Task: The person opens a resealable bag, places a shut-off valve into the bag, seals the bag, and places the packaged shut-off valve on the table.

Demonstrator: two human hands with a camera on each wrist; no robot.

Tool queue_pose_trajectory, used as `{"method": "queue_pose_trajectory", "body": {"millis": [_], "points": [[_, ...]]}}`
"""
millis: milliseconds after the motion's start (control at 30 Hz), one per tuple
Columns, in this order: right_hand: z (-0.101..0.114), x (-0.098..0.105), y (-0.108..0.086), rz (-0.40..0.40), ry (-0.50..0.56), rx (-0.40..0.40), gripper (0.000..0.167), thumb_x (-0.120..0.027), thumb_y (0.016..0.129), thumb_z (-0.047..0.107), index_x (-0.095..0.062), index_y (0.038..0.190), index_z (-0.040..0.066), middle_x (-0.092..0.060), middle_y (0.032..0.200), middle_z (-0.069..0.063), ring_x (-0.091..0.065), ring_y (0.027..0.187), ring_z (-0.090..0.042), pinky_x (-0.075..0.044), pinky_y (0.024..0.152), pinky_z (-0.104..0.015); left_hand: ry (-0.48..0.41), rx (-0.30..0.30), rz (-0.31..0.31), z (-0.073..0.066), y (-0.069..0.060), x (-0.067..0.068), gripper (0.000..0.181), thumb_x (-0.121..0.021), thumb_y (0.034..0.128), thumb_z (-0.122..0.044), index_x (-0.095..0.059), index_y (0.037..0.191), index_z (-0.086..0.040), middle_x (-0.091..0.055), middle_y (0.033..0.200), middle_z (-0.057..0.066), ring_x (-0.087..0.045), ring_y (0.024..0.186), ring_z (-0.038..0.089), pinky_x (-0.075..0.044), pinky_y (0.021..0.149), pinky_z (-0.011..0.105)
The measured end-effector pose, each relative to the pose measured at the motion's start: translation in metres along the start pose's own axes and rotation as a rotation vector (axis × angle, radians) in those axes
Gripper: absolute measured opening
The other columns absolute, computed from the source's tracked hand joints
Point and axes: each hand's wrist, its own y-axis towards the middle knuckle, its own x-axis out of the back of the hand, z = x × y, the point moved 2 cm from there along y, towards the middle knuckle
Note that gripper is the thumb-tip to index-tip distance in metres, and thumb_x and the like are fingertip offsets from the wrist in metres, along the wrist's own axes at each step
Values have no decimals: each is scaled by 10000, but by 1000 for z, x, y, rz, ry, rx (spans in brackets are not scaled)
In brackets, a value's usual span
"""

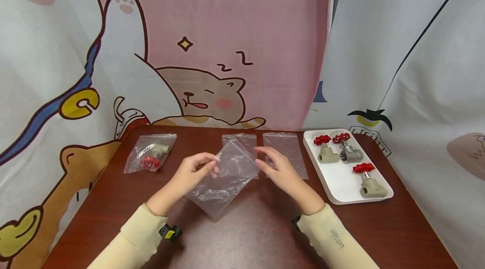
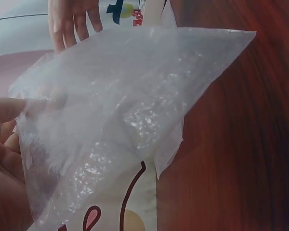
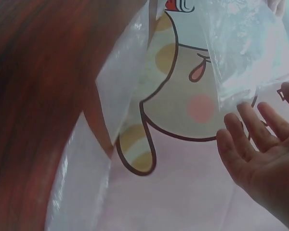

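A clear zip bag (image 1: 227,176), with no item visible inside, hangs tilted between the two hands above the table. The left hand (image 1: 195,172) pinches its edge near the top left between thumb and fingers; in the left wrist view the bag (image 2: 111,110) spreads out beside the left hand (image 2: 7,159). At the bag's right corner is the right hand (image 1: 280,174), thumb and index finger apart. From the right wrist view, the right hand (image 3: 265,159) has its fingers extended and spread just below the bag (image 3: 250,48); whether a fingertip touches it is unclear.
Two flat clear bags, one (image 1: 289,151) at the right and one (image 1: 239,137) partly behind the raised bag, lie at the back. A bagged red-handled valve (image 1: 150,162) lies at the left. The white tray (image 1: 333,193) at the right holds three red-handled valves (image 1: 373,188).
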Motion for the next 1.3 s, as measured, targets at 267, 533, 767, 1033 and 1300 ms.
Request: {"method": "queue_pose_trajectory", "body": {"millis": [267, 533, 767, 1033, 1300], "points": [[-8, -11, 8, 60, 154, -108, 337, -539, 970, 243, -582, 1263, 82, -620, 1241, -107, -596, 1033, -207, -500, 819, -305, 4, -1, 5, 1, 0, -3, 178, -552, 956, -108, -630, 1062, 12, -693, 828, 179, -689, 713, 261, -565, 705, 330], [-12, -14, 8, 66, 154, -175, 250, -565, 955, 177, -647, 1135, 25, -661, 1018, -161, -483, 605, -98, -430, 534, -222, 17, -8, -18, 3, -1, 0, 169, -546, 959, -109, -638, 1067, -18, -691, 820, 163, -690, 714, 259, -563, 718, 331], [11, -6, 2, 42, 125, -123, 171, -618, 916, 122, -684, 1022, 4, -677, 944, -146, -527, 646, -57, -471, 587, -215, 62, -13, -44, -2, -3, 4, 161, -547, 956, -93, -644, 1067, -27, -699, 824, 154, -691, 731, 269, -556, 734, 307], [2, -10, -4, -60, 42, -14, 60, -698, 861, 165, -717, 906, 129, -691, 877, -4, -576, 749, -70, -505, 622, -214, 321, -111, -308, -37, -6, -2, 416, -735, 783, 13, -562, 1161, 10, -613, 1030, 171, -583, 938, 299, -500, 761, 416], [18, -15, -11, -66, -67, 131, 57, -745, 812, 135, -702, 839, 161, -641, 787, 75, -539, 689, -39, -482, 566, -212, 165, -50, -266, -21, -8, -27, 122, -773, 788, -152, -662, 827, -123, -615, 712, 5, -544, 609, 115, -461, 530, 240]]}}
